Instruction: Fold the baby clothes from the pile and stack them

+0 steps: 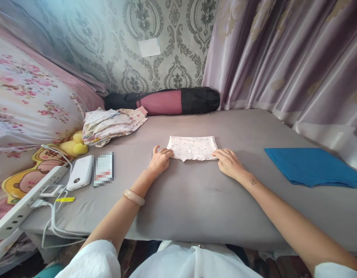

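A small pale pink garment [192, 147] with a faint print lies folded into a flat rectangle on the grey-covered table [195, 208]. My left hand [161, 159] has its fingers closed on the garment's near left corner. At the opposite near corner, my right hand [229, 162] pinches the edge in the same way. A small pointed bit of fabric sticks out from the near edge between both hands. Farther right lies a flat blue folded cloth [314, 166], apart from my right hand.
A heap of printed clothes [109, 125] sits at the back left. Behind it lies a long black and pink rolled bag [163, 102]. On the left are a white power bank [80, 172], a blurred packet [103, 170], cables and a power strip [27, 200]. Curtains hang at right.
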The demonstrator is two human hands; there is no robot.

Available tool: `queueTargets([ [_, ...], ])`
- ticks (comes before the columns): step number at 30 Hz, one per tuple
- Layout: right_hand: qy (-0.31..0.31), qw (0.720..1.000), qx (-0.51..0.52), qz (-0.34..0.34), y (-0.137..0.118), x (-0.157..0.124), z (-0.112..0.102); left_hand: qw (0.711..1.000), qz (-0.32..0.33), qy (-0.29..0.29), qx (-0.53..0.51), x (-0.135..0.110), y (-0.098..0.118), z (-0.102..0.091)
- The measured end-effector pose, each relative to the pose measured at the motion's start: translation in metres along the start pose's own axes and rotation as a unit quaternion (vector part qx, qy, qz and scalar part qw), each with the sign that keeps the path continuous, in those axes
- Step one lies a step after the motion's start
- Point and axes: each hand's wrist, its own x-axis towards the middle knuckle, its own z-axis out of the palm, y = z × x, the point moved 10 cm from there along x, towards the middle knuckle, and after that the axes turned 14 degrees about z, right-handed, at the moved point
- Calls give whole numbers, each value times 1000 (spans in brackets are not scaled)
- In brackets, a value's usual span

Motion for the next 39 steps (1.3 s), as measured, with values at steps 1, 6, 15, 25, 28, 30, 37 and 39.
queueTargets([
  [1, -5, 1000, -1, 4, 0, 1, 0, 1000, -6, -3, -4, 0, 1, -2],
  [6, -20, 998, -5, 67, -8, 24, 0, 996, -87, -11, -14, 21, -3, -7],
  [15, -101, 988, -25, 113, -55, 86, 51, 992, -103, -66, -19, 95, 14, 35],
  [25, -138, 983, -26, 117, -49, 91, 80, 990, -83, -110, -10, 98, 6, 64],
  [28, -143, 982, -23, 121, -49, 91, 81, 989, -90, -113, -13, 98, 5, 64],
  [30, -142, 982, -23, 124, -49, 93, 79, 989, -92, -114, -14, 99, 5, 63],
  [37, -155, 979, -3, 133, -42, 97, 72, 990, -92, -104, -10, 104, -1, 58],
  [39, -129, 982, -8, 139, -39, 97, 67, 990, -108, -86, -1, 102, -6, 55],
])
